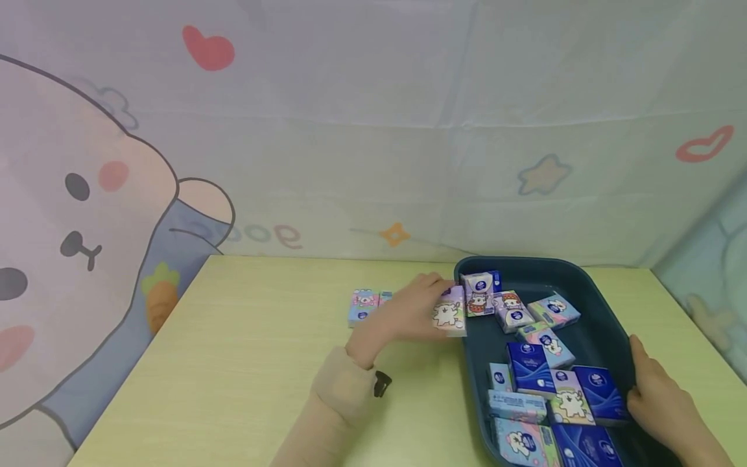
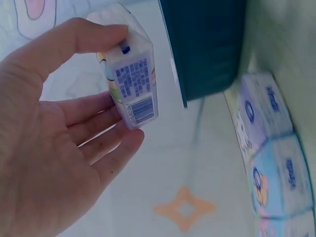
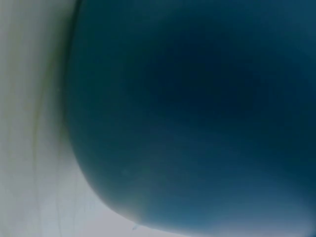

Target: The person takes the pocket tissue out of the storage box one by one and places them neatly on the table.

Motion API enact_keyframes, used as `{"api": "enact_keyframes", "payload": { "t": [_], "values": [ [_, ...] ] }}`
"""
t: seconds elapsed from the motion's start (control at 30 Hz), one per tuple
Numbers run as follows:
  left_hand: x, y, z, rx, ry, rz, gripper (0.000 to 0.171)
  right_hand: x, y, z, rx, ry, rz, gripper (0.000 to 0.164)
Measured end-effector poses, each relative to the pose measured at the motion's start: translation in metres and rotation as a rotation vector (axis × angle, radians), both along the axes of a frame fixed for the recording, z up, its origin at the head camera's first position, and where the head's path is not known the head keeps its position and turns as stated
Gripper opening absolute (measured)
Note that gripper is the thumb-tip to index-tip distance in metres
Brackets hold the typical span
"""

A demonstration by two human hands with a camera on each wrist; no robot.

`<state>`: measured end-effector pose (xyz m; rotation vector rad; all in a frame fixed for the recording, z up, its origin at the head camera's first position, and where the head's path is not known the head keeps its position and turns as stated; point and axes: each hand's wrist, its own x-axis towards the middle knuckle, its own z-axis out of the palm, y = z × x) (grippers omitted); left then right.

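Note:
In the head view my left hand [image 1: 411, 311] holds a small tissue pack [image 1: 449, 312] with a white cartoon figure, just left of the tray's rim. The left wrist view shows this pack [image 2: 133, 84] pinched between thumb and fingers, its barcode side facing the camera. My right hand [image 1: 668, 399] grips the right rim of a dark teal tray [image 1: 475, 370], the thumb on the inner side. Several tissue packs, some dark blue [image 1: 528, 366] and some pastel [image 1: 569, 395], lie in the tray. The right wrist view holds only the tray's blurred outer wall [image 3: 197, 123].
Left of the tray, pastel tissue packs [image 1: 363, 306] stand on the pale yellow table [image 1: 233, 363], partly hidden by my left hand. The left wrist view shows these packs [image 2: 276, 173] in a row. A printed curtain [image 1: 350, 130] hangs behind the table.

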<state>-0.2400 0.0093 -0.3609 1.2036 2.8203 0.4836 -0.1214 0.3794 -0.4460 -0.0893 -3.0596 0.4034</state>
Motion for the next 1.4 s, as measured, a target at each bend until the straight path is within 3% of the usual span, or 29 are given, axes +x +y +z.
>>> {"api": "enact_keyframes", "payload": {
  "t": [0.17, 0.37, 0.6, 1.03, 1.4],
  "values": [
    [-0.01, -0.027, -0.006, 0.041, -0.055, 0.029, 0.08, 0.0, 0.0, 0.001, -0.004, 0.002, 0.007, 0.086],
    [-0.024, -0.061, -0.018, 0.085, -0.121, 0.115, 0.08, 0.001, -0.003, 0.002, -0.007, 0.0, 0.004, 0.084],
    [-0.03, -0.089, -0.028, 0.092, -0.156, 0.2, 0.077, 0.001, -0.002, 0.001, -0.005, -0.003, 0.011, 0.085],
    [-0.035, -0.122, -0.028, 0.014, -0.118, 0.295, 0.073, 0.001, -0.006, 0.007, 0.005, -0.009, 0.002, 0.084],
    [-0.038, -0.13, -0.032, -0.057, -0.092, 0.342, 0.068, 0.002, -0.006, 0.007, 0.004, -0.019, -0.005, 0.083]
  ]
}}
